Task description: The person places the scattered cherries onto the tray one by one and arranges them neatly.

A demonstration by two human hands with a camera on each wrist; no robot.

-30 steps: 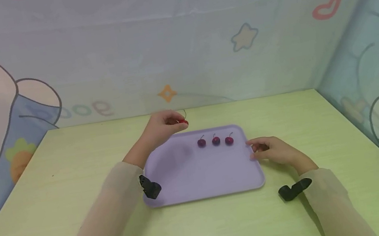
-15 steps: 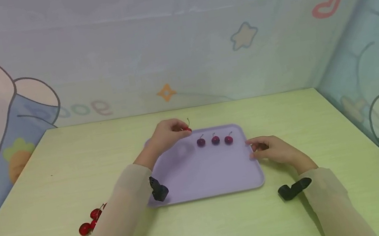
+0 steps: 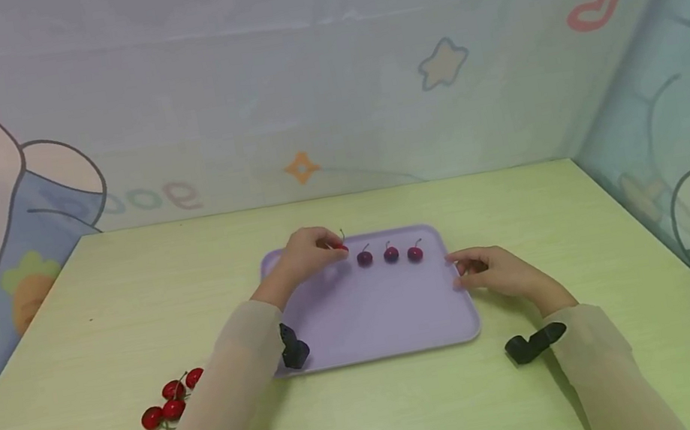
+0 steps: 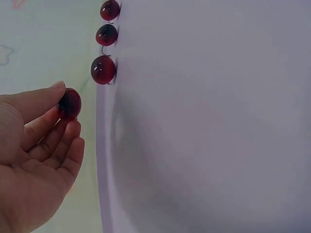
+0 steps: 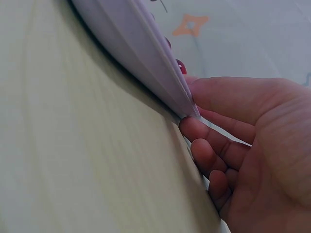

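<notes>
My left hand (image 3: pixel 310 253) pinches a red cherry (image 4: pixel 70 104) between thumb and fingers, its stem pointing up. It hovers over the back rim of a lilac tray (image 3: pixel 396 313), left of three dark red cherries standing in a row. The nearest of these is a cherry (image 3: pixel 364 258); beside it are a middle cherry (image 3: pixel 391 254) and a right-hand cherry (image 3: pixel 415 254). At the tray's right edge my right hand (image 3: pixel 498 271) grips the rim; in the right wrist view the thumb lies over it, with fingers (image 5: pixel 204 155) at and below the edge.
Several more cherries (image 3: pixel 173 409) with stems lie in a cluster on the pale yellow-green table (image 3: pixel 380 422), partly behind my left sleeve (image 3: pixel 224 395). A printed cloth backdrop (image 3: pixel 268 83) rises behind the table's far edge.
My left hand has come down and slightly forward to the tray's back rim, carrying the cherry. The cherry cluster on the table has come into view. The right hand stays on the tray.
</notes>
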